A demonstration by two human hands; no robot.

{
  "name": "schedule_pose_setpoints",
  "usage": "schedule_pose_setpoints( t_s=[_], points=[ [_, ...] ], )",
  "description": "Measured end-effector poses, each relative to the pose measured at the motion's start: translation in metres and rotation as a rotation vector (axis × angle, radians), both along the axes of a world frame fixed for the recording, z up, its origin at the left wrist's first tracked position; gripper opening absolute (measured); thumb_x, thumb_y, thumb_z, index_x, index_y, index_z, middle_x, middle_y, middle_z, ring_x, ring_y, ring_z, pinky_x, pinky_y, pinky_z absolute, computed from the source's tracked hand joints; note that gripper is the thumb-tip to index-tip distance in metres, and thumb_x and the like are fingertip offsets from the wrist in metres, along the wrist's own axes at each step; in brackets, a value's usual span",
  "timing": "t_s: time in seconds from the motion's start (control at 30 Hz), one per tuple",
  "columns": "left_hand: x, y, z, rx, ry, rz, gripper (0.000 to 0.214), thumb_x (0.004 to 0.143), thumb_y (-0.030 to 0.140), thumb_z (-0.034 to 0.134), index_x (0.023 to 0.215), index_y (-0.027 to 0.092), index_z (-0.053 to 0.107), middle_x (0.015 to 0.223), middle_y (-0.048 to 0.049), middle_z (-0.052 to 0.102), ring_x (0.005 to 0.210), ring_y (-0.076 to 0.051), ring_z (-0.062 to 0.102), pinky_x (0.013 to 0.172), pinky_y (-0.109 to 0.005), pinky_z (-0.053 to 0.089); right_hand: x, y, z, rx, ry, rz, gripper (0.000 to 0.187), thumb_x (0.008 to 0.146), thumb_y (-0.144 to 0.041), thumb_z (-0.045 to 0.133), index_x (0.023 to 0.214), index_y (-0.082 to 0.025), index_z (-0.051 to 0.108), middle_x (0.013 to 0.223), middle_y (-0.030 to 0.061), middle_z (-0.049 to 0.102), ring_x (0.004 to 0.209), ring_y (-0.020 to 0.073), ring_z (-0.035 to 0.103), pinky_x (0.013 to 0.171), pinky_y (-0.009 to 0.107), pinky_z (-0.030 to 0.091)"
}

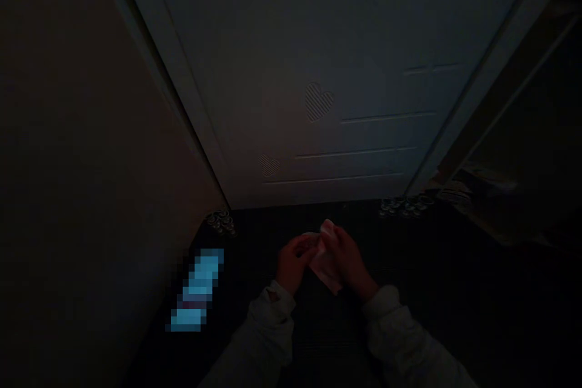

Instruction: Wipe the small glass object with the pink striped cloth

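The scene is very dark. My left hand [293,264] and my right hand [350,264] meet low in the middle of the view, both closed around a small pale pink object [324,267], perhaps a packet or folded paper. Its upper end sticks out above my right hand's fingers. What the object is cannot be made out. Both arms wear light sleeves.
A white door [327,91] with heart marks stands straight ahead, framed left and right. A bare wall [82,163] fills the left. A glowing blue blurred patch [197,288] sits at the lower left. Small shiny items [402,206] lie at the door's foot. Dark floor lies below.
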State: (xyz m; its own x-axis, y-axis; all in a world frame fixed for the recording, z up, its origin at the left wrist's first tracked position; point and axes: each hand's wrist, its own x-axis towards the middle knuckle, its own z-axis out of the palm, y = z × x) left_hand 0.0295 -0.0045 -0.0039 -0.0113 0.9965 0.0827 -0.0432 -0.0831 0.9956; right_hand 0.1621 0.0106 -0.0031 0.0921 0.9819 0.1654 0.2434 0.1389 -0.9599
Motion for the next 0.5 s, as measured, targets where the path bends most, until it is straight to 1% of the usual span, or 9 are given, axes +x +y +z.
schedule_pose_setpoints(
  t_s=[0.07,0.13,0.2,0.27,0.37,0.5],
  points=[
    [-0.0008,0.0005,-0.0014,0.005,0.011,0.003,0.031,0.06,0.019,0.065,0.09,0.017,0.061,0.087,-0.0065,0.064,0.078,-0.017,0.058,0.073,-0.031,0.044,-0.0001,-0.0004,0.0038,0.001,0.021,-0.006,0.029,0.074,-0.042,0.044,0.089,-0.018,0.051,0.079,0.0034,0.056,0.071,0.0178,0.052,0.061,0.029,0.041],
    [-0.001,0.0009,-0.0021,0.01,0.017,0.016,0.031,0.059,0.018,0.066,0.09,0.017,0.061,0.085,-0.006,0.064,0.076,-0.017,0.058,0.072,-0.031,0.044,-0.0001,0.0,0.006,0.015,0.038,-0.033,0.027,0.075,-0.042,0.042,0.086,-0.018,0.051,0.077,0.0032,0.055,0.071,0.0177,0.052,0.062,0.029,0.041],
    [-0.0006,0.001,-0.0014,0.007,0.004,0.027,0.03,0.058,0.018,0.067,0.088,0.017,0.061,0.084,-0.0056,0.064,0.076,-0.017,0.058,0.072,-0.03,0.044,0.0001,0.0009,0.0057,0.002,0.067,-0.054,0.027,0.076,-0.042,0.042,0.086,-0.019,0.05,0.078,0.0039,0.055,0.074,0.0183,0.052,0.065,0.03,0.041],
    [0.0,0.0009,0.0012,-0.008,-0.04,0.018,0.029,0.058,0.018,0.067,0.086,0.017,0.061,0.084,-0.0053,0.065,0.077,-0.017,0.059,0.073,-0.03,0.044,0.0005,0.002,0.0033,-0.019,0.13,-0.063,0.028,0.075,-0.042,0.043,0.089,-0.019,0.048,0.083,0.0047,0.054,0.077,0.0188,0.052,0.067,0.03,0.042],
    [0.0007,0.001,0.0062,-0.048,-0.145,0.024,0.026,0.058,0.018,0.066,0.083,0.016,0.059,0.086,-0.0054,0.065,0.081,-0.017,0.059,0.076,-0.031,0.044,0.0006,0.0029,-0.0011,-0.06,0.268,-0.034,0.03,0.072,-0.039,0.047,0.095,-0.02,0.044,0.089,0.005,0.054,0.081,0.0187,0.052,0.068,0.03,0.043],
    [-0.0006,0.0026,0.0071,-0.107,-0.268,0.074,0.026,0.06,0.024,0.066,0.083,0.014,0.058,0.088,-0.0071,0.065,0.083,-0.017,0.059,0.077,-0.031,0.043,0.0016,0.0036,-0.0024,-0.127,0.381,0.031,0.029,0.07,-0.037,0.05,0.093,-0.02,0.046,0.089,0.0046,0.056,0.08,0.0184,0.054,0.067,0.029,0.044]
  ],
)
